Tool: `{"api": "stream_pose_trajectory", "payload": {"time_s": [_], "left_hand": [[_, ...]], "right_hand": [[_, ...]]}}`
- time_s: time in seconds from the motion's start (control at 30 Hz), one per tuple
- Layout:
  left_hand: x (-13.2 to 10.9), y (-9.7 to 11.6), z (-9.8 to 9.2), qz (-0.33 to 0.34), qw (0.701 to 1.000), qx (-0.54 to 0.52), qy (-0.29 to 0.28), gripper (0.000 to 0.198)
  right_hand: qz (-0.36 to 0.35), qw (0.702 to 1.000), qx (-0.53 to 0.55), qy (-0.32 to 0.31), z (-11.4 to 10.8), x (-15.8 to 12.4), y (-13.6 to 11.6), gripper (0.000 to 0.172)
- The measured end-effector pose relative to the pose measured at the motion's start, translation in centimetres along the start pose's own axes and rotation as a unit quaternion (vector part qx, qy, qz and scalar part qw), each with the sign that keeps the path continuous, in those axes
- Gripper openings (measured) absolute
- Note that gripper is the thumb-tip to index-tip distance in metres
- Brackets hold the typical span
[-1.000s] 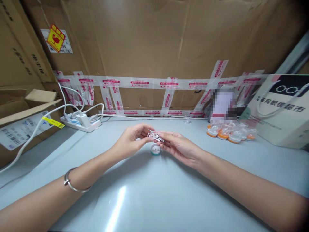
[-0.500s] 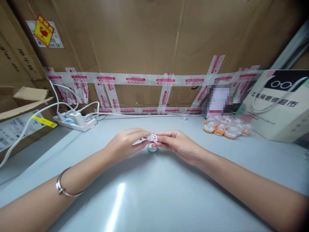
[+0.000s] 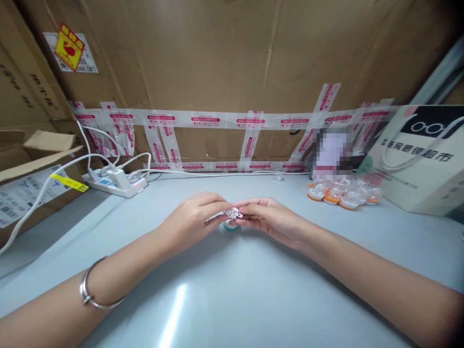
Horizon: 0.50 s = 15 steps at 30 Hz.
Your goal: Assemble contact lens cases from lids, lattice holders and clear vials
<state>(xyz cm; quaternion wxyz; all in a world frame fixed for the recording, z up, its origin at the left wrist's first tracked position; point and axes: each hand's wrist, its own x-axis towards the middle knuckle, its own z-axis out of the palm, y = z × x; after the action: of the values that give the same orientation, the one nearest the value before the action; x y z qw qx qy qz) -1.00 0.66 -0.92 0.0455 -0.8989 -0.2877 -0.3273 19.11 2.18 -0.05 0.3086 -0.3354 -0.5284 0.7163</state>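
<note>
Between the fingertips of both hands is a small white openwork plastic piece (image 3: pixel 234 213). My left hand (image 3: pixel 197 217) pinches its left side with thumb and fingers. From the other side, my right hand (image 3: pixel 270 218) grips it, fingers closed. A small round container with a teal base (image 3: pixel 231 226) stands on the table just under the piece, partly covered by the fingers. The exact shape of the held piece is too small to make out.
Several clear containers with orange bases (image 3: pixel 331 194) cluster at the right, before a paper bag (image 3: pixel 416 179). A small clear cap (image 3: pixel 278 175) lies near the back cable. A white power strip (image 3: pixel 126 189) and an open carton (image 3: pixel 39 193) are at left. A large cardboard box (image 3: pixel 203 58) walls the back.
The white piece has turned in my fingers and now shows a different side. My hands have come slightly lower over the teal-based container, covering more of it. The view has shifted a little.
</note>
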Motion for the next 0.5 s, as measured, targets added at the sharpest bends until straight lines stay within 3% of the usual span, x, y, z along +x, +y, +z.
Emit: {"api": "stream_pose_trajectory", "payload": {"time_s": [0.3, 0.5], "left_hand": [[0.24, 0.35, -0.23, 0.009, 0.999, 0.032, -0.001, 0.023], [0.22, 0.56, -0.57, 0.017, 0.998, 0.057, -0.005, 0.021]], "right_hand": [[-0.013, 0.999, -0.041, 0.01, -0.07, -0.12, 0.04, 0.028], [-0.016, 0.997, -0.07, -0.03, -0.58, -0.24, -0.01, 0.034]]}}
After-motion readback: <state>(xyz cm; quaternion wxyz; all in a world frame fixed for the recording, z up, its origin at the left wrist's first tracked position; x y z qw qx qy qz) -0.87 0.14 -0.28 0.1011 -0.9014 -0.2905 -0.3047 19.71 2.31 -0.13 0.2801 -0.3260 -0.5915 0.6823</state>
